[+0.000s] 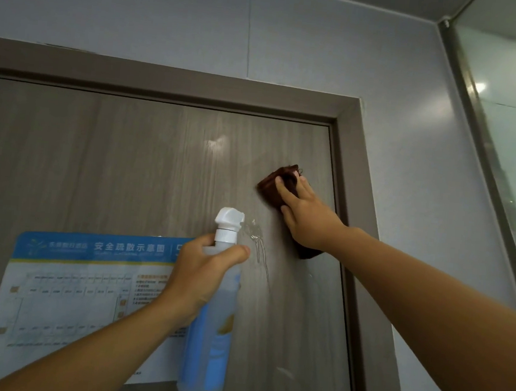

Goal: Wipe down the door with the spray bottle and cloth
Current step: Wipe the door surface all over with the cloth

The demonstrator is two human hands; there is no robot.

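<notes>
Spray bottle (210,331) sits nearest me, my left hand (202,279) keeping a closed grip on its neck. Beyond, my right hand (306,213) presses the brown cloth (277,187) flat against the wood-grain door (113,164), by its upper right edge. Drips (257,242) beside it remain unwiped; I judge most of the door is left.

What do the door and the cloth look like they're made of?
Door: grey wood-grain surface, likely laminate; smooth, since spray beads and runs on it. Cloth: dark brown, soft folded fabric with a fuzzy edge, possibly microfibre, pressed flat under the right hand.
</notes>
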